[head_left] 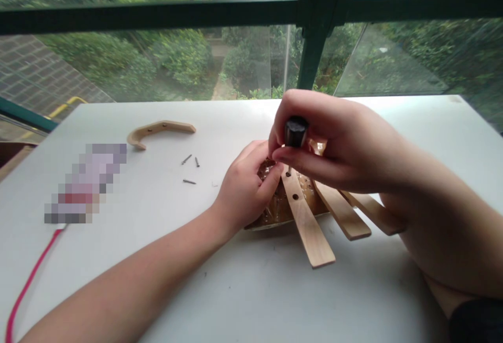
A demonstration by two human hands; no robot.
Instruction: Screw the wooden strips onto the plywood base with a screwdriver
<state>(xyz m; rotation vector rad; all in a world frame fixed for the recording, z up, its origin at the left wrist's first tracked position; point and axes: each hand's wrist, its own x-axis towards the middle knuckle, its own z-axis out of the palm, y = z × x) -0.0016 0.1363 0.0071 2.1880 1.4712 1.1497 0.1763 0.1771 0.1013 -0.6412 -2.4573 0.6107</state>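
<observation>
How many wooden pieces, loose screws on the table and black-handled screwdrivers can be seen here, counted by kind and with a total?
Wooden pieces: 4
Loose screws: 3
Black-handled screwdriver: 1
Total: 8

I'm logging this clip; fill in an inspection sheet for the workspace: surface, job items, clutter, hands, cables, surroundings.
Surface: white table, a few small dark specks on it.
Job items: three flat wooden strips over a glossy brown base; black-handled screwdriver pointing down at a strip's hole; three loose screws; curved wooden piece with two holes, lying apart.
Clutter: pixelated object, identity unclear.
Hands: left hand against the base, fingers partly hidden; right hand gripping the screwdriver.
Cables: pink-red cable leading to the pixelated object.
Surroundings: green window frame, shrubs outside.
</observation>
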